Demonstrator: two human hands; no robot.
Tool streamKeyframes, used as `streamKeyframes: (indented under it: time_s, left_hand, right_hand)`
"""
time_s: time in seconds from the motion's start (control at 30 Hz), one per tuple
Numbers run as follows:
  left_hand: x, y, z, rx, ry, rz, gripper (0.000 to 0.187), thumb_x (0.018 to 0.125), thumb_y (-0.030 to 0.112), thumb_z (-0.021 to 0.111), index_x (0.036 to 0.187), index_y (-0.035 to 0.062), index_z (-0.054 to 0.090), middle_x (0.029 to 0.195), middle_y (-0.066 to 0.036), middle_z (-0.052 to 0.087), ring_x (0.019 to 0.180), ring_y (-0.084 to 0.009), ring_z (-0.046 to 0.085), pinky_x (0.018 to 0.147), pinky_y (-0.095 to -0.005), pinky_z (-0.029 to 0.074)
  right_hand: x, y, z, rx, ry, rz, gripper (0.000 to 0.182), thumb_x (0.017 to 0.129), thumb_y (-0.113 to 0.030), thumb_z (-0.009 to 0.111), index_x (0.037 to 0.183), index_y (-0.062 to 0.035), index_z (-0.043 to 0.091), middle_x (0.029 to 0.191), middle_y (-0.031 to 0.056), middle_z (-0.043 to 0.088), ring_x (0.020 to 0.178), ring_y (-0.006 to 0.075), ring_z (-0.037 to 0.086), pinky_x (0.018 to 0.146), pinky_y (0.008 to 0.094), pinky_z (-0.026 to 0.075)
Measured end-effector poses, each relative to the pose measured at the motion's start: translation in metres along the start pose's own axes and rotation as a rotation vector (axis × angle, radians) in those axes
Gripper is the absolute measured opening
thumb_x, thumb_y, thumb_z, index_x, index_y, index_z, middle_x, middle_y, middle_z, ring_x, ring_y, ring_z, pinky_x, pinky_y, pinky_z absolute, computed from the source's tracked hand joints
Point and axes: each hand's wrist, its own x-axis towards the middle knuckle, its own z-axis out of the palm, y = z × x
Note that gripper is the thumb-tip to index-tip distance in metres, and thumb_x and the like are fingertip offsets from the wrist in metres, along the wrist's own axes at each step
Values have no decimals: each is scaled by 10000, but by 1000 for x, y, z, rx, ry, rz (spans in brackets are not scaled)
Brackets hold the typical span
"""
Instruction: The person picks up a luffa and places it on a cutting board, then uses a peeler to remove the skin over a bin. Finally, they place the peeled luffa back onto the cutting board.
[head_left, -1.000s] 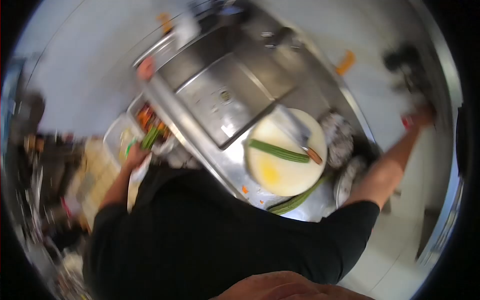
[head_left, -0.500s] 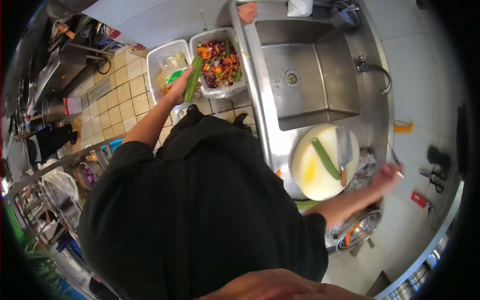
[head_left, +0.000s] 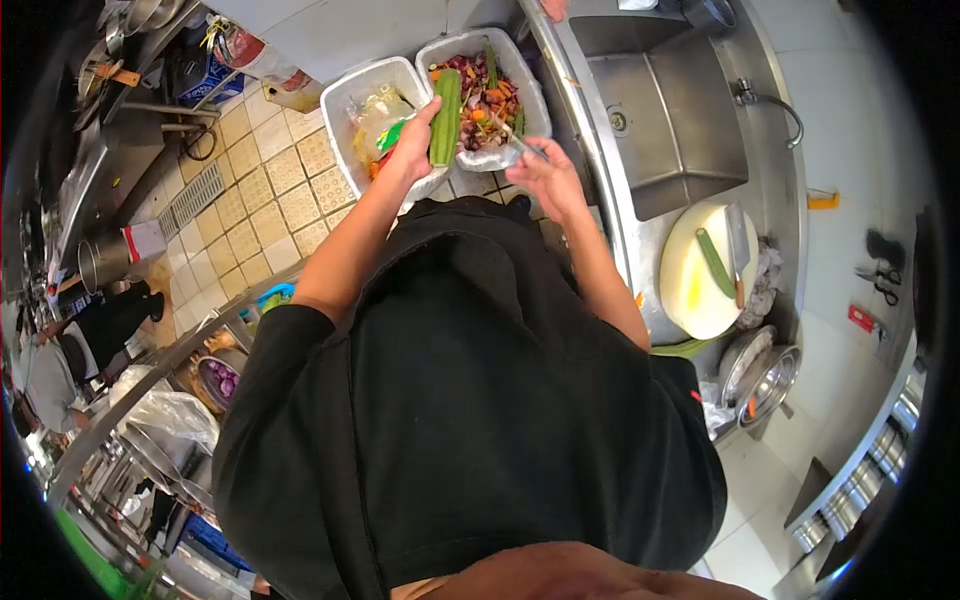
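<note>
My left hand is wrapped round a long green ridged gourd, held upright over the gap between two bins. To its right, my right hand grips a slim tool with a thin metal end, pointing up and left toward the gourd but apart from it. Whether it is a peeler or a small knife is too small to tell. Below the hands, the right bin holds mixed vegetable scraps. The left bin contains clear plastic and a green-and-white wrapper.
A metal sink lies to my right. On the counter, a round cutting board bears another green gourd and a wide-bladed knife. Metal bowls stand behind it. A person is at the far left.
My right hand has swung from beyond the cutting board to beside the gourd, carrying the slim tool. The gourd is now more upright, and the view has shifted toward the bins.
</note>
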Motion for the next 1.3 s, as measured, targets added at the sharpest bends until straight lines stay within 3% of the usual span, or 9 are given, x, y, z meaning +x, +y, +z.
streamKeyframes:
  time_s: [0.07, 0.23, 0.43, 0.73, 0.87, 0.97, 1.07, 1.13, 1.3]
  left_hand:
    - [-3, 1, -19, 34, 71, 42, 447, 979, 445, 461, 1101, 27, 564, 855, -117, 623, 707, -230, 637, 597, -365, 546]
    - [-28, -1, -78, 5, 198, 139, 445, 967, 453, 483, 1072, 33, 586, 820, -111, 629, 673, -234, 633, 584, -357, 533]
    - [-35, 0, -92, -7, 274, 174, 429, 968, 451, 480, 1051, 45, 592, 805, -106, 630, 654, -227, 627, 575, -358, 523]
    - [-32, 22, -36, -92, 161, 112, 412, 971, 435, 474, 1057, 48, 587, 819, -106, 621, 673, -221, 617, 568, -374, 522]
    - [-17, 34, -21, -183, 49, 104, 433, 961, 425, 493, 1142, 35, 547, 889, -129, 627, 753, -253, 632, 616, -397, 530]
    - [-21, 38, 4, -267, 6, 99, 420, 961, 402, 494, 1202, 59, 512, 980, -155, 641, 716, -230, 628, 604, -334, 553]
    - [-8, 36, 2, -297, -37, 82, 404, 959, 402, 488, 1215, 91, 505, 956, -157, 642, 691, -220, 617, 574, -333, 544]
    - [-4, 33, 7, -241, 51, 78, 406, 969, 414, 462, 1205, 88, 511, 935, -151, 643, 677, -223, 615, 557, -336, 537]
    - [2, 26, 10, -279, 110, 47, 420, 998, 430, 397, 1167, 70, 528, 881, -134, 634, 656, -243, 616, 566, -362, 540]
  right_hand:
    - [-11, 25, -15, -649, 119, 106, 196, 916, -79, 583, 1105, -29, 578, 982, 109, 639, 830, 196, 648, 778, 333, 521]
    - [-52, 83, -65, -871, 8, -109, 209, 901, -74, 584, 1108, -47, 602, 986, 104, 675, 895, 198, 640, 812, 316, 489]
    - [-58, 69, -68, -954, -42, 48, 275, 849, -128, 653, 1115, -71, 614, 1018, 126, 676, 937, 233, 633, 848, 319, 469]
    - [-111, 54, -93, -719, 65, 138, 301, 833, -138, 694, 1091, -13, 603, 1034, 78, 654, 947, 158, 597, 853, 299, 453]
    - [-127, 76, -131, -370, 74, 98, 231, 906, -142, 643, 1098, -21, 600, 957, 41, 629, 848, 125, 582, 794, 275, 463]
    - [-112, 45, -106, -450, 354, 162, 203, 920, -132, 620, 1092, -25, 602, 902, 28, 617, 811, 121, 580, 748, 267, 466]
    - [-72, 10, -76, -586, 351, -32, 240, 933, -108, 583, 1159, -33, 557, 865, 54, 599, 793, 122, 582, 717, 263, 488]
    - [-48, -19, -42, -416, 235, -122, 354, 942, -105, 556, 1287, -49, 498, 951, 85, 598, 885, 177, 621, 815, 303, 505]
    - [5, -64, 22, -259, -242, 17, 520, 932, -92, 569, 1419, -32, 399, 972, 117, 648, 819, 182, 652, 758, 287, 528]
